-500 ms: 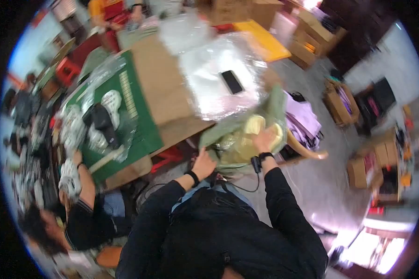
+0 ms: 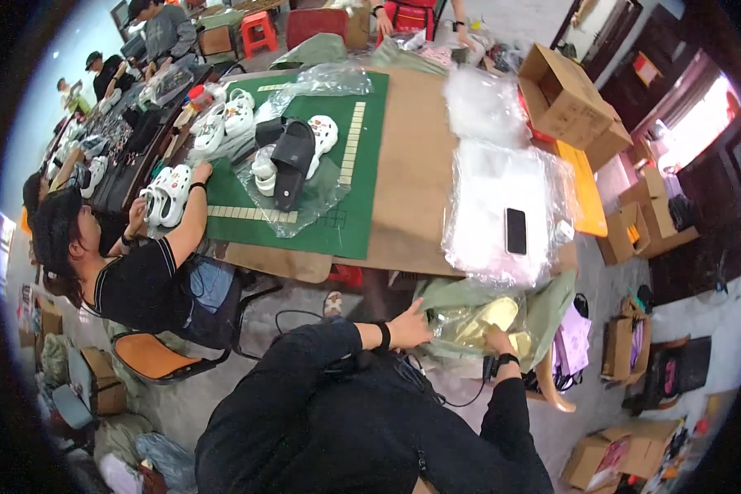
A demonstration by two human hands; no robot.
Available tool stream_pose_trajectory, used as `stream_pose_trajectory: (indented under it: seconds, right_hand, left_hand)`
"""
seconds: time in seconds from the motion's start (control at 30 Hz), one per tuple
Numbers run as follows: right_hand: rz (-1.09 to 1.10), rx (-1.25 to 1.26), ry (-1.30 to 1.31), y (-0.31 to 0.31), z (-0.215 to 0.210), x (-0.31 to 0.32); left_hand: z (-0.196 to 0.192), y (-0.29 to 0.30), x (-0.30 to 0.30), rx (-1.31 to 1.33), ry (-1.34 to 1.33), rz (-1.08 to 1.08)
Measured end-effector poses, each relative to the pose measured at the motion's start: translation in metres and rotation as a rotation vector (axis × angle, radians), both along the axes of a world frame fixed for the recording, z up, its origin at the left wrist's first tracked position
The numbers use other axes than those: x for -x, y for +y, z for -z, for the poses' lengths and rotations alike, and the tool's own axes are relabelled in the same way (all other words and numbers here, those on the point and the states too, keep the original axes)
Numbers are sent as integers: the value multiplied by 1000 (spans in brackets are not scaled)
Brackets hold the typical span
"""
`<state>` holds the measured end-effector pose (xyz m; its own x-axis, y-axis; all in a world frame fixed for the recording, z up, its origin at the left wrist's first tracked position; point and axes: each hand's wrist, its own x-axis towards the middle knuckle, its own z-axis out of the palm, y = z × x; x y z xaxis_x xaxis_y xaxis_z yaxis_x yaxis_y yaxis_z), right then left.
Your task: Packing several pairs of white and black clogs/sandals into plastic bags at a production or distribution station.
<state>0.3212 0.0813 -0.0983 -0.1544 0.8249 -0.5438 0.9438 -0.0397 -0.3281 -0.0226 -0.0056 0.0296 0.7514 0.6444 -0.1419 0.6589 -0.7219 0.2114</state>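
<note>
A green woven sack (image 2: 558, 300) hangs agape at the table's near edge, in front of me. Inside it are pale yellow clogs (image 2: 500, 314) and clear plastic wrapping (image 2: 461, 328). At the sack's left rim, my left hand (image 2: 410, 326) is closed on the fabric. My right hand (image 2: 497, 339) reaches into the sack, its fingers closed at one yellow clog; the fingertips are partly hidden. A black phone (image 2: 515, 231) lies on a stack of clear plastic bags (image 2: 486, 193) just beyond the sack.
On the table's green mat (image 2: 362, 193) lie a black slide sandal (image 2: 293, 160) and white clogs (image 2: 239, 111). A seated co-worker (image 2: 132, 263) on the left handles white clogs. Cardboard boxes (image 2: 564, 90) stand at the far right. A curved wooden piece (image 2: 549, 387) and lilac bag (image 2: 571, 346) are right of the sack.
The view has swung left and up, so the table and sack appear farther right. My right hand has gone from lying over the clogs to fingers pointing down among them. My left hand stays at the rim.
</note>
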Motion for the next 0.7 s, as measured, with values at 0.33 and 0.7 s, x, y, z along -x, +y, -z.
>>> stream_pose_trajectory:
  seconds: [0.33, 0.7]
  right_hand:
    - [66, -482, 401, 21, -93, 162]
    - [-348, -140, 602, 79, -141, 442]
  left_hand:
    - [25, 45, 114, 27, -426, -118]
    - [24, 74, 287, -154, -325, -888]
